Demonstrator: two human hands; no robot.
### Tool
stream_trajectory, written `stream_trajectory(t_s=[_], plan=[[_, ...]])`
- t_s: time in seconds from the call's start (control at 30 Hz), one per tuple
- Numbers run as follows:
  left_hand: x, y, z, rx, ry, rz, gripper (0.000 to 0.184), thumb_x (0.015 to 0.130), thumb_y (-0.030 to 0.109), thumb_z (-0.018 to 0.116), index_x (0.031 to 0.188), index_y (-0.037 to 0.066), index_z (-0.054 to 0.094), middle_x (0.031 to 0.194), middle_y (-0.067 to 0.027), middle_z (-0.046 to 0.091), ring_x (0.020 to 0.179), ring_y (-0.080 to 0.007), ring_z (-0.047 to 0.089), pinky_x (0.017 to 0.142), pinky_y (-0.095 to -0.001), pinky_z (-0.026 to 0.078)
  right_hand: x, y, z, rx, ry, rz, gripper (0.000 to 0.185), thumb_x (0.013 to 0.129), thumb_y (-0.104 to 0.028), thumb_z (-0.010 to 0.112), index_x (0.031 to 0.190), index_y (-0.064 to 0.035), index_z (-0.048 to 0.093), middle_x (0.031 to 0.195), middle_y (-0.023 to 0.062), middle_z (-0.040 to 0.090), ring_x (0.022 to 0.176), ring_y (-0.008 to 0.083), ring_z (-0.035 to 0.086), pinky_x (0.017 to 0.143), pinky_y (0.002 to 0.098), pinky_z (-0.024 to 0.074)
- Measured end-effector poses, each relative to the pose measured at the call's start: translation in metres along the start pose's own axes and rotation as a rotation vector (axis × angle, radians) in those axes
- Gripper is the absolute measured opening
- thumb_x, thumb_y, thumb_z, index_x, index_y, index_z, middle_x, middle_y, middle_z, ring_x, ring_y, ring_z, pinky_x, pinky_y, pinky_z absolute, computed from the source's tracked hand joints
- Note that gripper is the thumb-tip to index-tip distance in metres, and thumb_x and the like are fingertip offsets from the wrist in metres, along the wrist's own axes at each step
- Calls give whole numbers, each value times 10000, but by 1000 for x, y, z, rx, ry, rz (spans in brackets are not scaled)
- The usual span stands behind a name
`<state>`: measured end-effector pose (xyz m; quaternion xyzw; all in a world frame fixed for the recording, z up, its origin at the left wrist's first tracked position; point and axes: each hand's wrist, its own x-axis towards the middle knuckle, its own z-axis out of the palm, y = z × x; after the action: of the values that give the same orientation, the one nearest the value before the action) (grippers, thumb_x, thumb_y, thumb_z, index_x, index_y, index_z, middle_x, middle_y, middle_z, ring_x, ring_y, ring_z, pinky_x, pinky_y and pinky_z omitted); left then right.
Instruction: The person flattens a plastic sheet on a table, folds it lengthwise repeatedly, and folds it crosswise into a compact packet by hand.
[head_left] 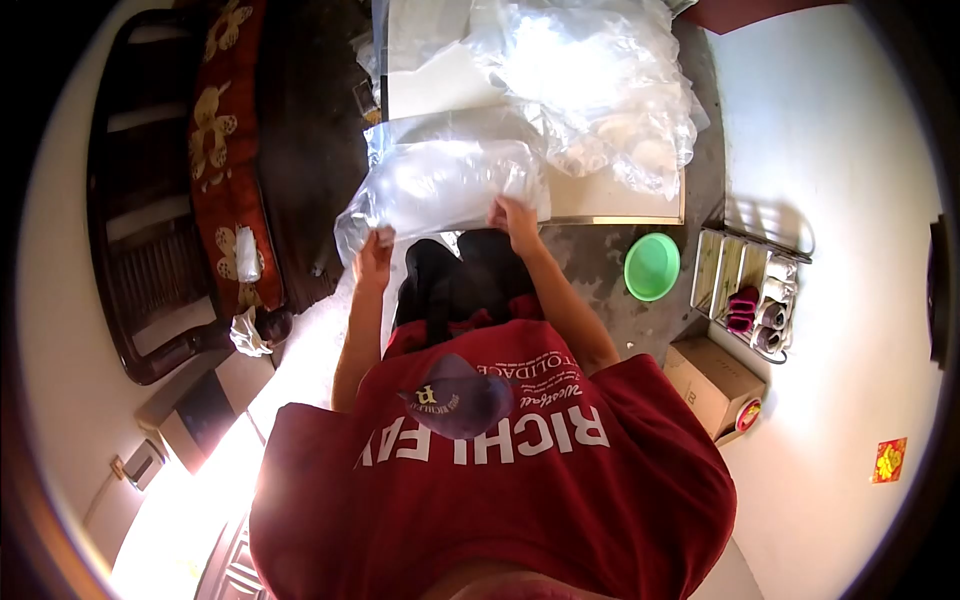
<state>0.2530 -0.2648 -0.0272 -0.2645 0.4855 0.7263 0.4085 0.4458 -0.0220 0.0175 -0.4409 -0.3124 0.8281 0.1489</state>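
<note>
A clear plastic bag (440, 185) with a whitish, bulky content lies across my lap and the near edge of the table. My left hand (375, 255) pinches the bag's lower left corner. At the bag's lower right edge, my right hand (514, 220) grips the plastic with its fingers closed. Beyond the bag, a heap of clear plastic bags (600, 90) covers much of the white table (620, 205).
On the right stand a green basin (652, 267), a shoe rack (722, 275) with shoes and a cardboard box (708, 385). To the left is a dark wooden bench (150, 230) beside a red patterned cloth (212, 130). A small white packet (248, 254) lies on the cloth.
</note>
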Motion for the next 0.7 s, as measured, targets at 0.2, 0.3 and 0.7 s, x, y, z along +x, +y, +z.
stream_trajectory(t_s=[0.2, 0.3, 0.7], plan=[[-15, 3, 17, 288, 128, -17, 257, 908, 177, 456, 1026, -44, 513, 997, -166, 616, 878, -289, 626, 707, -350, 558, 0, 16, -25, -295, 335, 107, 307, 886, -238, 489, 784, 32, 593, 613, 88, 572, 455, 161, 552, 404, 260, 459], [-19, 41, 60, 255, 51, 138, 278, 918, 192, 441, 1040, -46, 514, 1007, -175, 598, 881, -313, 621, 726, -346, 557, -2, -22, -6, -329, 242, -132, 325, 903, -241, 471, 834, 44, 610, 634, 73, 569, 468, 114, 516, 452, 241, 444], [-20, 24, 26, 501, 59, 8, 238, 837, 140, 572, 938, -76, 577, 777, -141, 622, 709, -264, 644, 658, -390, 572, 0, 12, -73, -750, 403, -123, 285, 913, -205, 457, 930, 69, 534, 651, 116, 616, 501, 170, 598, 468, 290, 469]])
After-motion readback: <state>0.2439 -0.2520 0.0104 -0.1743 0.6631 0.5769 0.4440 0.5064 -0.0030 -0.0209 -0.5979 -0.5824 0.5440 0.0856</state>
